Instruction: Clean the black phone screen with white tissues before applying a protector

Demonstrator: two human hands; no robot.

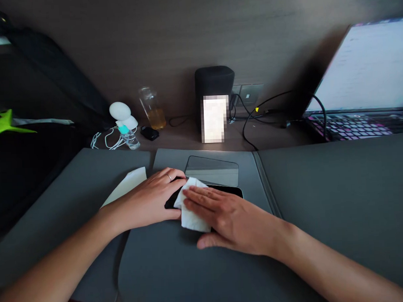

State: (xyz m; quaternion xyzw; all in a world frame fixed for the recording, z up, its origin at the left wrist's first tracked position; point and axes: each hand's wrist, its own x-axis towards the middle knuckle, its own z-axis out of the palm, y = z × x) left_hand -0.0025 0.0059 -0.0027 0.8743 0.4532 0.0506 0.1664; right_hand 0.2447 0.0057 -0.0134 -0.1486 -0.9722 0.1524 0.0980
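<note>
A black phone (235, 191) lies face up on the dark grey mat (179, 270), largely covered by my hands. My left hand (148, 199), with a ring on one finger, grips the phone's left end, fingers at the far edge and thumb at the near edge. Under the fingers of my right hand (223, 216) is a folded white tissue (194, 219), held pressed against the phone's surface; the right thumb sits apart on the near side. Just beyond the phone lies a clear glass screen protector (212, 169).
White paper (128, 184) lies left of my left hand. Behind the mat stand a small bottle with a turquoise cap (130, 136), a white rounded device (120, 111), a glass bottle (154, 111) and a black speaker (214, 82). Cables run toward a laptop (364, 79) at right.
</note>
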